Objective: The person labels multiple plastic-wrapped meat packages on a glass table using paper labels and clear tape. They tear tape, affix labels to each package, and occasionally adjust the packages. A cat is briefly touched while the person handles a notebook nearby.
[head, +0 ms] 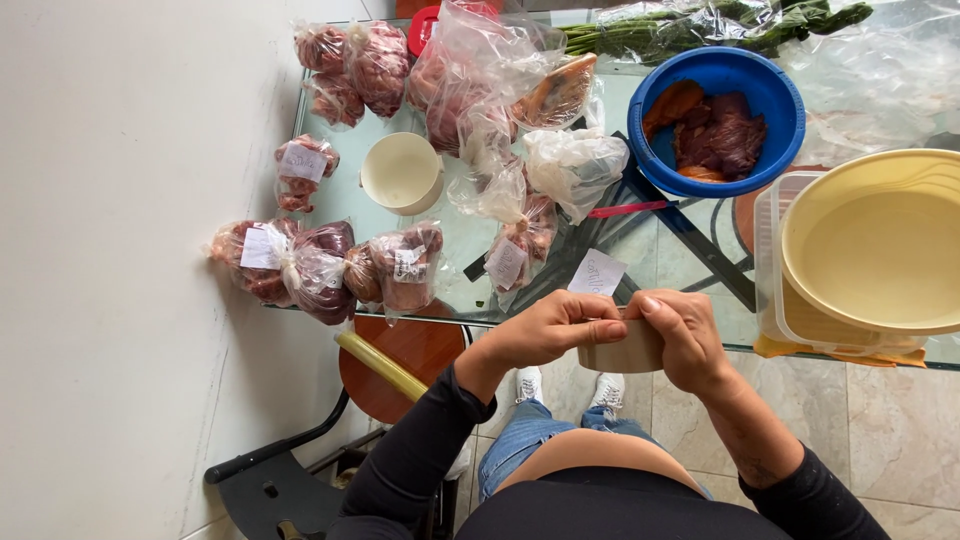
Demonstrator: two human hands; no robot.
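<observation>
Just in front of my waist, at the table's near edge, I am holding a roll of tan tape (622,353) between both hands. My left hand (545,330) is gripping the roll's left side, its fingers curled together over the top, and my right hand (688,338) is clamping the right side, thumb and fingertips pinching at the roll's upper rim. A small white paper label (597,273) is lying on the glass table (455,270) at twelve o'clock from the tape, just beyond my fingers.

At seven o'clock, below the table, a round wooden stool seat (400,360) with a yellow bar across it is standing beside my legs.

At ten o'clock from my hands, several tied plastic bags of meat (325,265) are sitting along the table edge, some with white labels, and one more labelled bag (515,250) is lying at eleven o'clock, nearer. Beyond those a cream cup (402,173) is standing among more bags.

At three o'clock a big cream bowl (880,245) is resting in a clear plastic tub (768,260). At one o'clock, farther off, a blue bowl (716,75) is holding dark red meat, and behind it green stalks in clear plastic (700,25) are lying at the far edge.
</observation>
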